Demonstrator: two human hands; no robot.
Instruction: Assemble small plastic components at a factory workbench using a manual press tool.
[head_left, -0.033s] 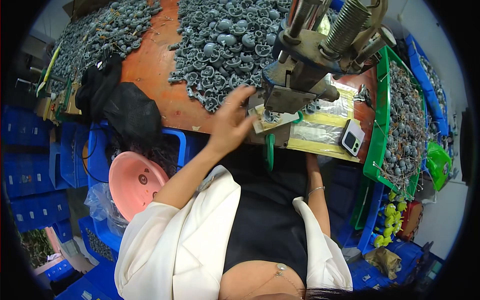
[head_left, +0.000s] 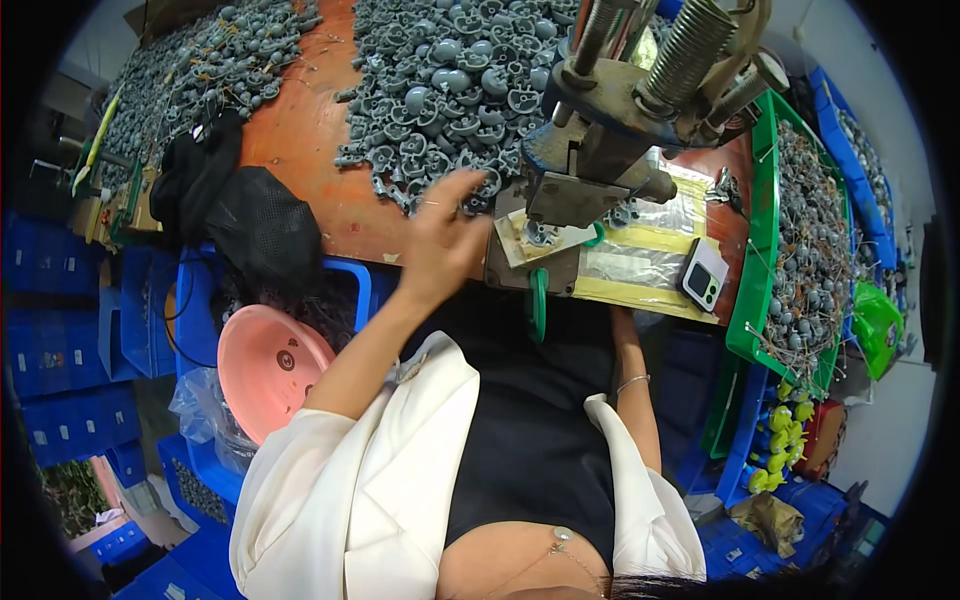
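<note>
My left hand [head_left: 440, 245] is open, with the fingers spread and nothing seen in them. It is over the table's front edge, left of the press, its fingertips by the near edge of a heap of grey plastic parts [head_left: 465, 95]. Under the head of the metal press [head_left: 585, 165], a small grey part [head_left: 540, 235] sits on the pale fixture plate [head_left: 518, 245]. A green handle-like loop [head_left: 539, 305] hangs at the front of the press base. My right hand [head_left: 624, 335] reaches under the table's front edge; its fingers are hidden.
A phone [head_left: 704, 275] lies on the taped sheet right of the press. Beyond it stands a green tray [head_left: 755, 290] of grey parts with thin wires. A pink basin [head_left: 270, 355], a blue crate [head_left: 365, 290] and black cloth [head_left: 265, 225] are at the left.
My left hand has moved slightly left, away from the fixture plate under the press. My right arm stays where it was.
</note>
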